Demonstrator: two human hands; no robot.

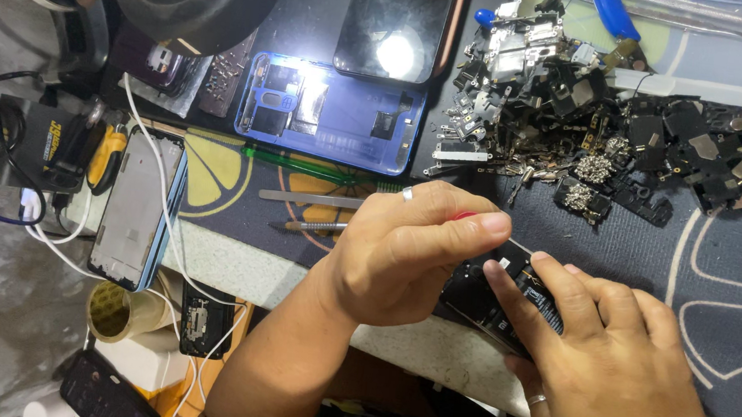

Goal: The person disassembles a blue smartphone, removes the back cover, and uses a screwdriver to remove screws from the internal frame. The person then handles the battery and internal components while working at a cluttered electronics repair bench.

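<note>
Nearest the camera, the right hand (612,364) lies over the near edge of the tabletop (730,294), its fingers closed around an opened black phone (499,298) and pressing it flat. Touching it from the left, the left hand (408,247) is curled tight around a red-handled screwdriver (465,216), of which only a sliver of handle and a thin shaft tip (521,246) show, the tip pointing at the phone's upper corner. Just beyond the left hand lie flat metal tweezers (309,199), a slim pick (311,227) and a green stick (321,167) on the patterned mat. To the left, a stripped phone frame with a light blue rim (136,210) rests beside white cables (167,191), with a roll of yellow tape (114,311) below it. Farther back sits a blue phone back cover (330,114), inside up, and behind it a dark phone with a glossy screen (396,23). At the far right spreads a heap of small black and silver phone parts (594,112)
</note>
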